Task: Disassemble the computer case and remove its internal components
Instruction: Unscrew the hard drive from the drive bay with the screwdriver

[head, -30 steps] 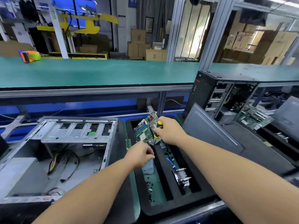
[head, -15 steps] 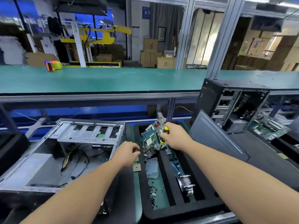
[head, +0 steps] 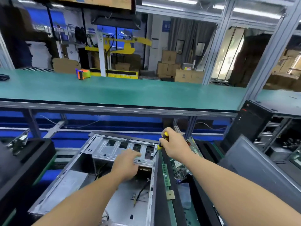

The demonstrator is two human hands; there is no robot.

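Screwdriver (head: 163,141) gripped in right hand (head: 175,146) — left hand (head: 126,163) over case (head: 104,150), labels unreadable

Single head-worn wide-angle view, facing forward-down, close above open computer case (head: 104,168); conveyor shelf (head: 114,93) beyond.

**Desk and shelf: surfaces and items resting on them**

The upper green shelf (head: 130,93) runs the full width on a grey metal frame. An orange and green tape dispenser (head: 82,73) stands on it at the far left-centre edge; a dark cable coil (head: 3,77) lies at the far left.

The lower desk (head: 170,207), green-matted, carries an open grey computer case (head: 104,162) lying on its side. Just right of it sits a black foam tray (head: 164,185) holding a circuit board (head: 179,168). A second black tower case (head: 254,126) stands upright at the right, with a grey side panel (head: 254,167) leaning near it. Another black tray (head: 31,154) sits at the left.
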